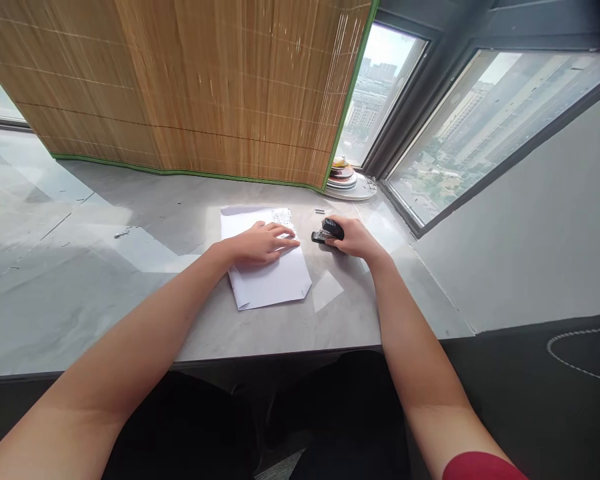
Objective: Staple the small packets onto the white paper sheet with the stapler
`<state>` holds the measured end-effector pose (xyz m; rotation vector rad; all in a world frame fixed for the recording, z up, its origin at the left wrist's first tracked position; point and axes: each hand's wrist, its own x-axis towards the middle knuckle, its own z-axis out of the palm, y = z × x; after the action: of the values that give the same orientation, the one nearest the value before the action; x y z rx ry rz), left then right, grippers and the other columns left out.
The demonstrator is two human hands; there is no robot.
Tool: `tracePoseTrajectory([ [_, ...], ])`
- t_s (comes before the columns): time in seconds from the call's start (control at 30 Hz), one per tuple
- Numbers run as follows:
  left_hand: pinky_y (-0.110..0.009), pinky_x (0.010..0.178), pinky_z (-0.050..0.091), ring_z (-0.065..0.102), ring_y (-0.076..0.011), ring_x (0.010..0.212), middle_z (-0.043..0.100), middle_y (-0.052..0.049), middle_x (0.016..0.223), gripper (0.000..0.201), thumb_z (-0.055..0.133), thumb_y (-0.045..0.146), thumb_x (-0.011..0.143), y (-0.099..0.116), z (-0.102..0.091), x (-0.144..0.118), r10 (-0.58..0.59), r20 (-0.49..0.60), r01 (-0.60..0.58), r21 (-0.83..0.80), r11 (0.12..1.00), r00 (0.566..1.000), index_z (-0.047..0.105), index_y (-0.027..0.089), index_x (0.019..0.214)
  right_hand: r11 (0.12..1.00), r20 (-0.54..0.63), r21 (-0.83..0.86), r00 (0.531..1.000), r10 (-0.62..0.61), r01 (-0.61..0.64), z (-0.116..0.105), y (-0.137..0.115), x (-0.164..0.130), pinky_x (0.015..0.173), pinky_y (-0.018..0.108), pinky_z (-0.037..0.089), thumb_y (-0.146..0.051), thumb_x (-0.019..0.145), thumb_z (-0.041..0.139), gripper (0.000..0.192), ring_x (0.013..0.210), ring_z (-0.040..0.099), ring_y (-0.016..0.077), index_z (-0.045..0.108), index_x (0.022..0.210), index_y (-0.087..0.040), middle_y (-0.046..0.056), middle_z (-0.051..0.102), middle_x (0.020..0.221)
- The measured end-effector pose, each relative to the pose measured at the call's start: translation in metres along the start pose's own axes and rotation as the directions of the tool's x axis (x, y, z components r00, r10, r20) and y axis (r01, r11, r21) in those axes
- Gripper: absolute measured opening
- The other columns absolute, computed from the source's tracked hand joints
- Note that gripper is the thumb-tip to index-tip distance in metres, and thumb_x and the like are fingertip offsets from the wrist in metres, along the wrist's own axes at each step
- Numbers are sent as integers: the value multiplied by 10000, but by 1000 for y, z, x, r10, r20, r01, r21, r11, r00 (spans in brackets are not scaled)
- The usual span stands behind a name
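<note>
White paper (273, 283) lies on the grey counter in front of me, with dark marks crowded near its upper right edge. Its lower right corner is cut or folded off at a slant. My left hand (264, 243) rests flat on the paper, fingers stretched toward the right edge. To the right of the paper, my right hand (354, 237) grips a black stapler (333, 228), whose jaws point left and stand apart. The stapler is clear of the paper's edge. Just above it on the counter lie two short strips of staples (320, 211).
A bamboo blind (205, 87) with green edging hangs down to the counter (145, 307). Stacked plates (350, 190) stand in the corner by the window (460, 127). Loose staples (122, 233) are scattered at left. A white wall (520, 220) bounds the right side.
</note>
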<state>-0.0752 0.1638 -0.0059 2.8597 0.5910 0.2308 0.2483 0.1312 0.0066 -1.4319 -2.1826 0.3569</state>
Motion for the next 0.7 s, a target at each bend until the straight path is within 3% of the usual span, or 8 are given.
tracePoseTrajectory([
  [0.13,-489,1178,311,458,-313,1460,526,-68,1591,475,437,419,1066,4,-3,0,13,-9,-13,-34,999,1000,556,378,1524,1000,-50,-6,999,22,-22,13,-14,5,700,311,443,-301,760,789,213,762,623,209,709,940,-221,5,718,822],
  [0.23,-434,1097,419,580,-281,1312,634,-89,1456,414,473,482,1056,-1,-15,-7,-105,-245,43,-244,969,964,661,295,1374,996,-210,-14,974,88,-93,23,-40,12,691,316,426,-295,785,763,172,744,608,211,678,916,-223,16,703,803],
  [0.27,-405,1038,461,627,-263,1212,694,-93,1329,384,487,507,1047,-6,-20,-11,-205,-388,61,-351,934,899,710,259,1238,994,-268,-3,957,108,-113,28,-53,15,691,321,429,-293,798,754,168,753,614,219,670,929,-229,24,708,819],
  [0.33,-346,856,510,657,-215,932,712,-74,949,408,504,552,1026,-20,-29,-23,-445,-619,7,-579,815,647,680,220,867,992,-331,25,935,127,-126,40,-85,21,688,333,437,-295,824,741,161,780,630,239,654,950,-246,42,719,857],
  [0.4,-304,652,461,540,-160,649,508,-18,639,521,514,580,1003,-35,-35,-36,-629,-647,-164,-741,651,430,463,222,628,991,-290,19,948,129,-129,57,-120,28,677,343,440,-291,834,738,157,805,640,259,632,946,-261,57,721,875],
  [0.43,-293,581,414,455,-140,564,393,8,576,552,531,573,992,-42,-37,-42,-685,-609,-246,-791,560,400,374,223,595,989,-235,-6,962,142,-147,68,-137,31,663,346,435,-280,832,733,154,802,638,266,618,932,-263,63,714,866],
  [0.57,-285,471,270,263,-112,472,176,45,556,572,607,445,956,-54,-39,-56,-749,-511,-459,-833,309,423,234,213,590,974,-77,-97,977,198,-205,105,-183,40,614,322,380,-205,846,681,158,771,602,233,546,920,-240,68,681,884],
  [0.7,-284,451,246,254,-102,456,157,51,556,565,660,345,912,-53,-39,-57,-766,-434,-503,-848,169,474,205,210,605,966,-57,-72,968,243,-246,106,-179,30,577,290,319,-173,835,671,198,751,551,182,491,899,-227,56,659,910],
])
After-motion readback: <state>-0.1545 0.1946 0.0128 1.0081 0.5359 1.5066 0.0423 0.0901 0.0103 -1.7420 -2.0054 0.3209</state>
